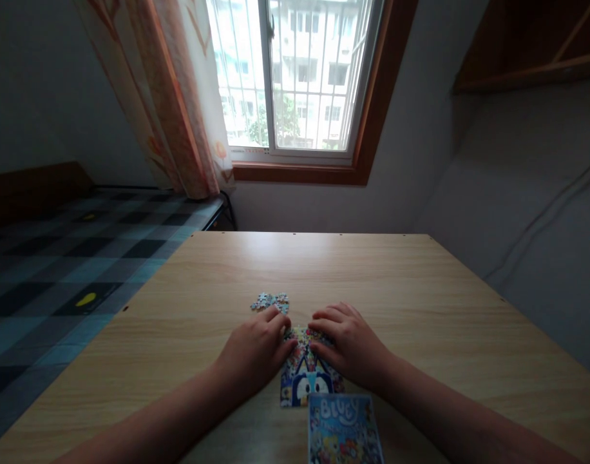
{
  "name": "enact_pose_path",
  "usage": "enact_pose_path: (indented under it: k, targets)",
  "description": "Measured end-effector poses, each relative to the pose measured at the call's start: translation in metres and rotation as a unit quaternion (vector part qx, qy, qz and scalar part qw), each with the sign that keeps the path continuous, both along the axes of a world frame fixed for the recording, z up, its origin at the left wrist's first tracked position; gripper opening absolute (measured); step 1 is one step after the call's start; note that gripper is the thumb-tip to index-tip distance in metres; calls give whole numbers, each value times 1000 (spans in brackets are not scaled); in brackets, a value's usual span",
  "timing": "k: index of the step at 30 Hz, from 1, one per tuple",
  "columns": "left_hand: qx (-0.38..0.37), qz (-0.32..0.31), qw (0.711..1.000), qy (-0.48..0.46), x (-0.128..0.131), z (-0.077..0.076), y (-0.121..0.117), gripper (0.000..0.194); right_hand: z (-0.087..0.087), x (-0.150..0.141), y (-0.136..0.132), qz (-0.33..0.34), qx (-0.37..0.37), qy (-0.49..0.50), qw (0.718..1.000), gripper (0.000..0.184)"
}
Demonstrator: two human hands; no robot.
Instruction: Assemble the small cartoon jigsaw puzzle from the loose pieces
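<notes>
A small jigsaw puzzle [312,381] with a blue cartoon dog's face lies on the wooden table [218,412], its upper part crowded with small colourful figures. My left hand [257,341] rests at the puzzle's upper left edge, fingers bent and thumb apart from them. Over the upper right of the puzzle lies my right hand [347,340], its fingers spread and thumb on the picture. Both hands hide parts of the puzzle's sides. Just beyond my left fingertips is a pile of loose puzzle pieces [270,301]. Nearest me, a blue "Bluey" picture box or card [346,428] meets the puzzle's lower edge.
A bed with a checked cover [131,248] stands along the table's left side. Behind the table are a barred window [309,84] and an orange patterned curtain [179,96]. A wooden wall shelf [531,77] hangs at upper right, with a cable [541,216] below it.
</notes>
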State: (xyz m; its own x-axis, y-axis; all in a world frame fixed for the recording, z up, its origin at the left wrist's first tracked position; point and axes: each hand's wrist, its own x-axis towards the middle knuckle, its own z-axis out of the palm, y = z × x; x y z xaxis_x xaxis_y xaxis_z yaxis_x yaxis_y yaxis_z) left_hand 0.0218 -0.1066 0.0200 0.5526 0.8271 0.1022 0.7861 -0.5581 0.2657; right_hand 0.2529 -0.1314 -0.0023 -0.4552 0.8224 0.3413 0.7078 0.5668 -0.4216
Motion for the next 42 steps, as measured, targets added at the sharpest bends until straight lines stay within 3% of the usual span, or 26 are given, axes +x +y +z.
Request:
enact_pose_path:
  k: [13,31,37,42]
  targets:
    - [4,1,1000,-16,-2,-2,0,11,0,0,-3,-47,6,-19,999,24]
    - [9,-34,993,-114,-5,-10,6,8,1,-1,-3,-33,-8,13,999,19]
    - [26,4,987,-158,-9,-7,16,18,0,-1,-2,-32,-12,15,999,18]
    - [48,43,988,-140,-18,-10,31,19,-2,-1,-1,-30,-14,15,999,18]
